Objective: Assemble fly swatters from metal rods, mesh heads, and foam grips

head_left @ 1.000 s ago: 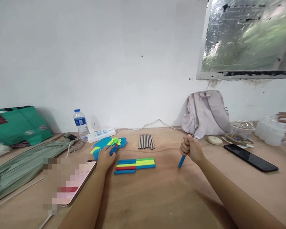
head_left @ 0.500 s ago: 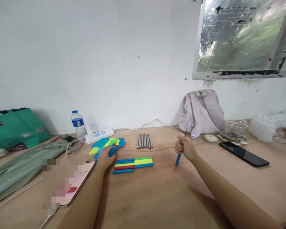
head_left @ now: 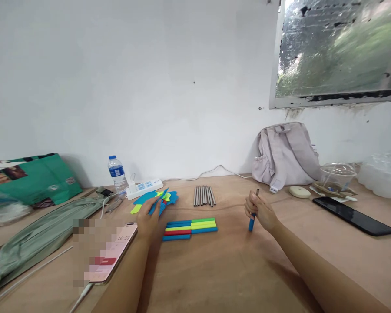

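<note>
My right hand point(head_left: 260, 210) is wrapped round a stick made of a metal rod with a blue lower end point(head_left: 251, 224). It stands upright over the table, the rod's dark tip showing above my fist. To the left, my left hand point(head_left: 149, 219) pinches a blue flat piece point(head_left: 155, 205) at a pile of blue and yellow-green flat pieces point(head_left: 145, 198). Between the hands lie two columns of blue, green, yellow and red tubes point(head_left: 177, 231). Behind them, several bare metal rods point(head_left: 204, 196) lie side by side.
A phone point(head_left: 112, 256) lies left of my left forearm, near a grey-green bag point(head_left: 52, 232). A water bottle point(head_left: 116, 171) and a power strip point(head_left: 145, 188) stand at the back. On the right are a backpack point(head_left: 285, 154), a white round case point(head_left: 299, 191) and a black phone point(head_left: 352, 216).
My left hand has raised a blue flat piece a little from the pile. More of the metal rod now shows above my right fist. The whole view has shifted slightly.
</note>
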